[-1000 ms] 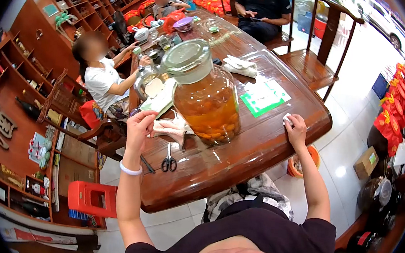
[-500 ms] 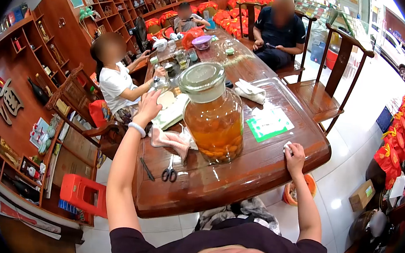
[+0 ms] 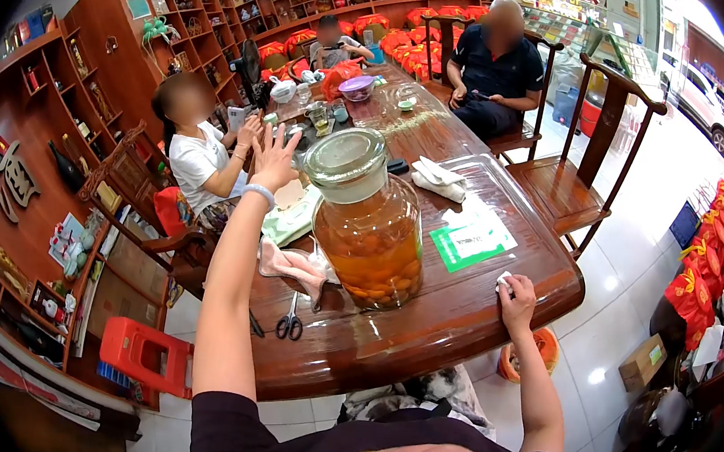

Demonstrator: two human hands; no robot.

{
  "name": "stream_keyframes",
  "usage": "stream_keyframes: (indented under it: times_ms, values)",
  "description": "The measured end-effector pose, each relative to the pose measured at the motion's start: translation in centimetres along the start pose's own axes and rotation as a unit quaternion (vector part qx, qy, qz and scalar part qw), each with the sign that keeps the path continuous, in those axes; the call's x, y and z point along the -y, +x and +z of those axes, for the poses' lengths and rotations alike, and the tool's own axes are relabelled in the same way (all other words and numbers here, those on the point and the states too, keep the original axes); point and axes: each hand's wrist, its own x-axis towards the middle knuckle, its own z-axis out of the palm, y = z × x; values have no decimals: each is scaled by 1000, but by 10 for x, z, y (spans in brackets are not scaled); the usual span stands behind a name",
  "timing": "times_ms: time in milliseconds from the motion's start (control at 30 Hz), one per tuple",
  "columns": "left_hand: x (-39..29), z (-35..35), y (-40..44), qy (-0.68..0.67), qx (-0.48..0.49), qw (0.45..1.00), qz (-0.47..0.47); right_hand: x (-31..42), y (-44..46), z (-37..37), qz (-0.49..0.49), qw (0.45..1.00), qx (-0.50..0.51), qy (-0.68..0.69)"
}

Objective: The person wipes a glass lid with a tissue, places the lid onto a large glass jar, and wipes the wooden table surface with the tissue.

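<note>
My left hand (image 3: 274, 162) is raised at the left of the large glass jar's lid (image 3: 345, 156), fingers spread, holding nothing. The jar (image 3: 374, 240) stands upright on the wooden table (image 3: 403, 339), with orange pieces in amber liquid. At the table's right edge, my right hand (image 3: 517, 304) is closed on a small white wad (image 3: 504, 280). A pink cloth (image 3: 292, 269) lies left of the jar, above black-handled scissors (image 3: 290, 325). The green and white sheet (image 3: 470, 239) is flat to the jar's right, below a rolled white cloth (image 3: 439, 179).
A person in white (image 3: 203, 158) sits at the left side; another in dark clothes (image 3: 497, 73) sits at the far right. Wooden chairs (image 3: 586, 160) flank the table. A red stool (image 3: 145, 353) is at lower left, an orange bin (image 3: 541, 352) below the right edge.
My left hand has moved forward past the pink cloth, and its fingers have spread. My right hand stays at the table edge with the white wad. The view has shifted.
</note>
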Motion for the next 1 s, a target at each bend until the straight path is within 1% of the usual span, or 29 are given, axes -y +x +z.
stream_keyframes:
  times_ms: [67, 100, 133, 267, 300, 333, 367, 400, 500, 600, 633, 733, 767, 800, 867, 900, 933, 1000]
  values:
    - [-2, -1, 7, 87, -9, 996, 28, -1, -1, 0, 0, 1000, -2, 3]
    - [-4, -4, 11, 84, 11, 996, 20, -1, 0, 0, -2, 1000, -3, 4]
    - [-5, -5, 14, 86, 9, 996, 18, -2, -2, 0, 5, 1000, -1, 1]
    - [-6, -9, 32, 70, 40, 996, -24, -2, -2, 0, -2, 1000, 9, -13]
    - [-6, -10, 35, 37, 57, 997, -49, 0, -1, -1, -1, 1000, 6, -5]
    - [-4, -9, 36, 4, 75, 994, -74, 0, -2, -1, 23, 1000, 12, -1]
    - [4, 1, 38, -8, 82, 991, -106, 0, 3, 3, 22, 1000, 14, -4]
    - [9, 0, 36, -14, 95, 988, -119, 1, 0, 2, 30, 999, 13, -9]
    - [37, 20, 30, -32, 50, 985, -160, 2, 0, 2, 38, 999, 23, -8]
    - [79, 64, 23, 31, -40, 974, -221, -2, 0, 1, 17, 999, 41, -11]
    - [86, 63, 15, 14, -51, 967, -251, -3, -1, 1, 8, 999, 42, -14]
    - [108, 68, -1, 18, -35, 947, -320, -8, -3, 4, 17, 999, 48, -13]
    - [119, 74, 6, 5, -12, 941, -337, -9, -3, 5, 20, 998, 51, -10]
    - [124, 73, 11, 3, -10, 943, -334, -9, -4, 4, 26, 998, 53, -11]
    - [122, 65, 27, 17, -22, 979, -200, -7, -3, 3, 27, 998, 54, -23]
    - [117, 66, 37, 61, -92, 988, -108, -6, -3, 2, 21, 998, 57, -29]
    - [105, 53, 47, 136, -77, 984, -86, -5, -4, 1, 25, 998, 54, -37]
    - [88, 22, 63, 180, 13, 972, -148, -6, -5, 1, 34, 997, 64, -23]
